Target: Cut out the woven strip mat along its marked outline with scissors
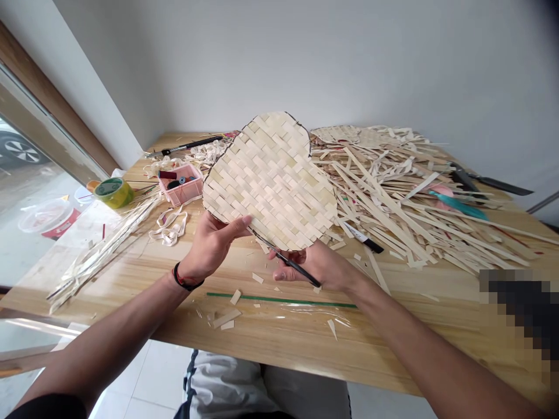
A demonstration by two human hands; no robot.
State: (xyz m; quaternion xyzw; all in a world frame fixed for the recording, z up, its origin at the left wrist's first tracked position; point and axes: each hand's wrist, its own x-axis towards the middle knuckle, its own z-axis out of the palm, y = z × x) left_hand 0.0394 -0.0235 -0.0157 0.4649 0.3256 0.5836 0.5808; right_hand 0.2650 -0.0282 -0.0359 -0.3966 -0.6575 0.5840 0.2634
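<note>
A heart-like panel woven from pale flat strips (pixel 271 180), with a dark line along parts of its rim, stands tilted up in front of me. My left hand (pixel 213 241) grips its lower left edge, thumb on the near face and fingers behind. My right hand (pixel 305 265) is closed at the lower edge around a slim black-handled tool (pixel 299 270). The tool's thin front end lies along the panel's bottom rim; whether it is a knife or scissors, I cannot tell. Some right fingers are hidden behind the panel.
Loose strips (pixel 384 198) heap up at the right, with a black-handled knife (pixel 367 238) in front. Leftward stand a pink basket of thread spools (pixel 187 189), a tape roll (pixel 114 193) and a plastic tub (pixel 50 218). Offcuts and a green strip (pixel 279 299) lie nearer.
</note>
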